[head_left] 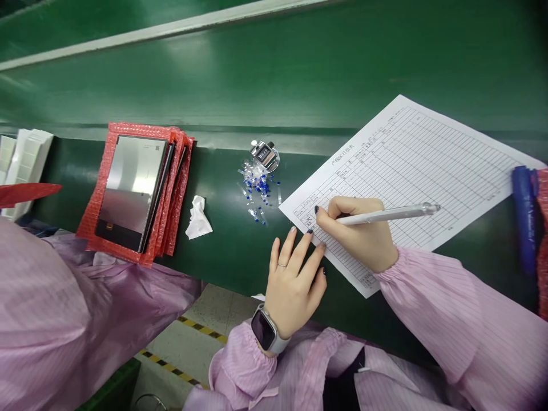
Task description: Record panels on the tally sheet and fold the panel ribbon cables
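Observation:
A printed form (428, 154) with a ruled grid lies at a slant on the green bench. My right hand (359, 234) is closed round a white pen (394, 214) and rests on the form's left part; the pen's tip is hidden behind my fingers. Flat and with fingers spread, my left hand (295, 279) lies at the form's near left edge, fingertips touching the paper and bench. It wears a ring and a watch (264, 329). Left of the form sits a metal tally counter (263, 154) beside a scatter of small clear and blue plastic bits (259, 185).
Flat metallic panels (132, 182) lie stacked with red bubble-wrap sleeves (171, 222) on the left. A crumpled white tissue (198, 218) is beside them. Blue markers (524, 217) lie at the right edge. A co-worker's pink sleeve (43, 319) reaches in at lower left, near white strips (32, 160).

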Demonstrator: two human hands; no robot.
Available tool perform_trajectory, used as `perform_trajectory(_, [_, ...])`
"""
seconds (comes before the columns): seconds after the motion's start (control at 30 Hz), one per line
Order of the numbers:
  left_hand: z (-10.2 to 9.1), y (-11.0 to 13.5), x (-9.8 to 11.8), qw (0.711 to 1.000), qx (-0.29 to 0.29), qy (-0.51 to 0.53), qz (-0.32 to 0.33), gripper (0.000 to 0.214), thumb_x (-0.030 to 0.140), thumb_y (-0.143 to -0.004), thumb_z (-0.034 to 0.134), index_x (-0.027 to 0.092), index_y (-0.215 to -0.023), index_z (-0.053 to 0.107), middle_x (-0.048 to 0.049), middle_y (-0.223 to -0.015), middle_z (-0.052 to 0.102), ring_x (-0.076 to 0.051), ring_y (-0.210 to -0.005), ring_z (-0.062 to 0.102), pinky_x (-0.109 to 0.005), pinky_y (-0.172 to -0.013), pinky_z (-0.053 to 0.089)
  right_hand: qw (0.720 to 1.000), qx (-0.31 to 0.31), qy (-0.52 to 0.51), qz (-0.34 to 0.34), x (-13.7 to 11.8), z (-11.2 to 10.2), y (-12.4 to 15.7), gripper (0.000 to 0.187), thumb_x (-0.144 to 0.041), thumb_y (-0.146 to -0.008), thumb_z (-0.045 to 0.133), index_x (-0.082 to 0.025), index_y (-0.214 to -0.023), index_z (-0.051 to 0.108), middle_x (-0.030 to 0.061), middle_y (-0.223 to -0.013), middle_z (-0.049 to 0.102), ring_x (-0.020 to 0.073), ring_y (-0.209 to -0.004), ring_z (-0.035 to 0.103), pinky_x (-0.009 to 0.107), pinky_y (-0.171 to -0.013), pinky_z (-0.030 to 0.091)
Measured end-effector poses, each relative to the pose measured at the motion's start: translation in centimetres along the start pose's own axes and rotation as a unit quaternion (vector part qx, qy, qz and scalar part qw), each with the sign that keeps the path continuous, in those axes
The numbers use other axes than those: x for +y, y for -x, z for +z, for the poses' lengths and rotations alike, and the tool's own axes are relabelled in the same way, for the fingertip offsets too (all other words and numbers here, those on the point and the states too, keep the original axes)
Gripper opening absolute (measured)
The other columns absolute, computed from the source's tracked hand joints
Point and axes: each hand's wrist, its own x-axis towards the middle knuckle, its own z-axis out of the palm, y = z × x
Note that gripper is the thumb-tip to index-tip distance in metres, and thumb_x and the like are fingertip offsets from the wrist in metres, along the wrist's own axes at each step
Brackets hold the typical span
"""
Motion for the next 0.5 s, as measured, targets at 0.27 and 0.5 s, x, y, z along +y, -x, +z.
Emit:
perform_trajectory(0.27, [0.0, -0.1, 0.1, 1.0, -0.002, 0.002, -0.002, 0.042, 0.02, -0.094, 0.052, 0.021, -0.137, 0.053, -0.0046, -0.151, 0.046, -0.024, -0.15, 0.024, -0.048, -0.124, 0.016, 1.0, -0.027, 0.009, -0.006, -0.4, -0.6, -1.0, 0.039, -0.004, -0.082, 0.061, -0.016, -0.054, 0.037, -0.0058, -0.049, 0.037, 0.0055, -0.046, 0.033, 0.024, -0.044, 0.027])
perform_trajectory(0.5, [-0.2, 0.0, 0.0, 1.0, 0.0, -0.001, -0.002, 0.042, 0.02, -0.094, 0.052, 0.021, -0.136, 0.054, -0.0051, -0.151, 0.046, -0.025, -0.15, 0.023, -0.049, -0.124, 0.017, 0.999, -0.042, -0.014, 0.003, -0.5, -0.3, -0.9, 0.039, -0.005, -0.082, 0.063, -0.016, -0.055, 0.039, -0.006, -0.049, 0.038, 0.0053, -0.046, 0.033, 0.024, -0.044, 0.027])
